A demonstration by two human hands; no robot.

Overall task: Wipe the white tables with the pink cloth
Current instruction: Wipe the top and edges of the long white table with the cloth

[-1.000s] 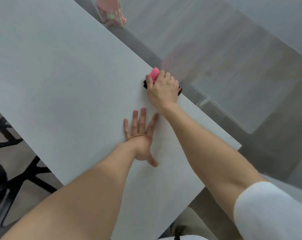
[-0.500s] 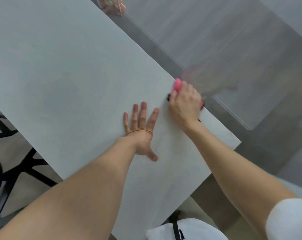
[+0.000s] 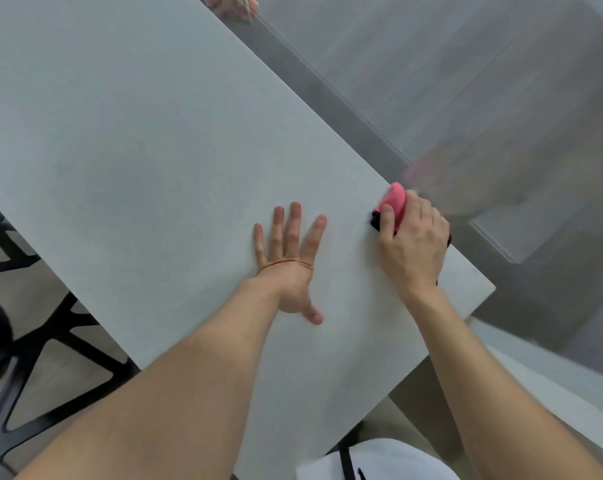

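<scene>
Both hands rest on the white counter (image 3: pixel 137 150). The left hand (image 3: pixel 289 268) lies flat, its fingers (image 3: pixel 295 220) straight and spread apart, with a thin band (image 3: pixel 286 262) across it. Near it, the right hand (image 3: pixel 412 244) presses the pink cloth (image 3: pixel 395 200) down at the counter's right edge, close to the near corner, with fingers curled and clamped round the cloth.

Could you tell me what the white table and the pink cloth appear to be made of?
The white table looks like matte laminate or painted board: flat, faintly speckled, no glare; which one is unclear. The pink cloth seems a soft textile, perhaps microfibre: it bunches into a rounded fold under the right hand, with a dark part at its edge.
</scene>
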